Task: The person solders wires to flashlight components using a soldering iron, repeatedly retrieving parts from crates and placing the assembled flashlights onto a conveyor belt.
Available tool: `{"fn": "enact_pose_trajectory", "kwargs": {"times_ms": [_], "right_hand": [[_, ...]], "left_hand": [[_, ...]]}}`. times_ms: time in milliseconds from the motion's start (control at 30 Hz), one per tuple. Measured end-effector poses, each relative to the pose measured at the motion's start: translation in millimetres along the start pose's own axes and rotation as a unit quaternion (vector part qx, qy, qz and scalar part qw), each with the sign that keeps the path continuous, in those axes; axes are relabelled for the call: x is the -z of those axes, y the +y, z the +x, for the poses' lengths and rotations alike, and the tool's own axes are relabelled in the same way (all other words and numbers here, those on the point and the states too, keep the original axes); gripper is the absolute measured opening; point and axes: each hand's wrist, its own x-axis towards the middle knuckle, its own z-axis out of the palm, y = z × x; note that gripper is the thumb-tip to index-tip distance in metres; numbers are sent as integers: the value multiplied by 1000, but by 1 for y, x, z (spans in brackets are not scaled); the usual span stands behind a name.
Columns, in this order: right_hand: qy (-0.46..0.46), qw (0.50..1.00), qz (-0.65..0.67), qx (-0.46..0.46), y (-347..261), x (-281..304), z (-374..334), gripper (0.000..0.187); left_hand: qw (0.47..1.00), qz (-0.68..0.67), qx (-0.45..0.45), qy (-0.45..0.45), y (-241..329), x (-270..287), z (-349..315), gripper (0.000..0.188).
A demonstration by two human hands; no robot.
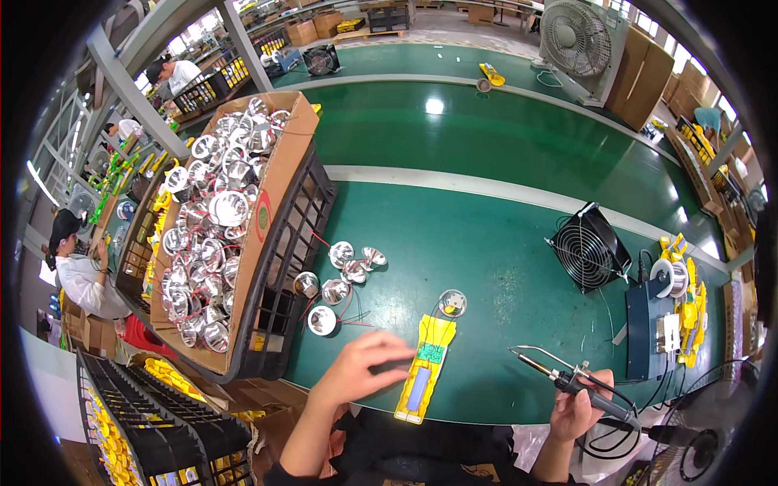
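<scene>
A person at a green bench (494,243), seen from above through a fisheye lens, has both bare hands over its near edge. The left hand (356,368) reaches in over a yellow casing (438,330), thumb and fingers apart with nothing seen between them; the fingertips are blurred, so it is hard to say whether they touch it. The casing lies at the bench's near edge, between the two hands, with a green board (429,353) across its middle and a purple battery (419,390) below that. A round silver reflector (453,303) sits at its far end. The right hand (574,413) grasps a soldering iron (567,380) by its handle, the tip pointing left, well apart from the casing. Left of the casing, beyond the left hand, lies a small cluster of loose reflectors (335,291) with thin wires. Further left, a cardboard box (278,178) full of reflectors sits in a black crate (301,212). On the right stand a black fan (589,251) and a blue unit (645,334), with a wire spool (664,279) and more yellow casings (692,317) beside it. People in white work in the background at left.
</scene>
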Motion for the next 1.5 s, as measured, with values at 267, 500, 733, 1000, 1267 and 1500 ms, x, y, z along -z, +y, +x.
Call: {"fn": "enact_pose_trajectory", "kwargs": {"times_ms": [267, 500, 733, 1000, 1267, 1500], "right_hand": [[-96, 992, -50, -72, 11, -25, 20, 32], [-175, 977, -80, -93, 22, -51, 48, 32], [-241, 956, -108, -127, 29, -62, 68, 31], [-258, 943, -74, -195, 44, -65, 66, 30], [-268, 930, -78, -240, 50, -58, 62, 31], [-272, 920, -116, -259, 50, -59, 58, 31]], "left_hand": [[946, -219, 101, 217, 7, -47, -11, 15], [959, -92, 121, 237, 22, -58, 5, 11], [936, -86, 148, 306, 24, -72, -3, 16], [933, -64, 173, 310, 25, -76, -1, 17], [934, -25, 170, 315, 22, -76, 4, 17], [932, 5, 189, 309, 23, -72, 11, 19]]}}
